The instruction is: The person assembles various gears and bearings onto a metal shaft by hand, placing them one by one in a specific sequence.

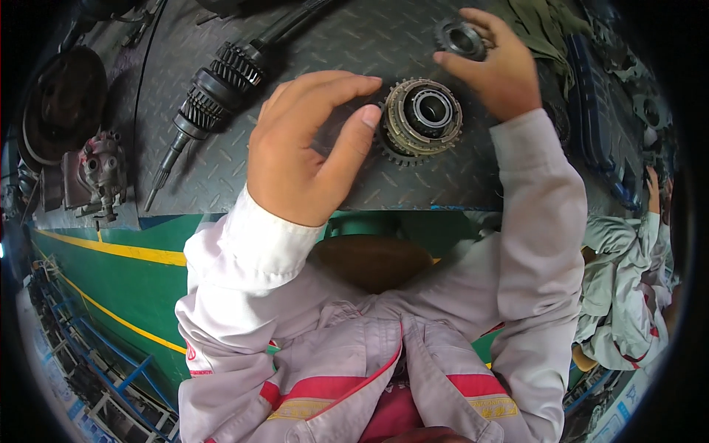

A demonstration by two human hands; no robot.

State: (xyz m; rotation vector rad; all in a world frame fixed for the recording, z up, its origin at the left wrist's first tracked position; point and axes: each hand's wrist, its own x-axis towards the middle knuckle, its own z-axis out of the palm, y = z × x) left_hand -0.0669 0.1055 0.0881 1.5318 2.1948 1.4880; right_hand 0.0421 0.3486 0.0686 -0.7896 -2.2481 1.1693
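Note:
My right hand [498, 63] grips a small toothed gear ring [459, 40] at the far right of the metal bench. Its thumb and fingers close round the ring's rim. In front of me lies a round gear assembly [399, 131], with brassy toothed rings and a bearing [432, 109] set in its top. My left hand [310, 140] is curved open just left of this assembly. The left thumb and forefinger point toward its edge with a gap between them; whether they touch it I cannot tell.
A gear shaft [214, 92] lies at the left of the bench [310, 44]. Beyond it are a dark disc [65, 103] and a metal housing [100, 173]. At the right stand a blue case [602, 125] and a cloth [535, 29]. Another person's sleeve [628, 295] shows at far right.

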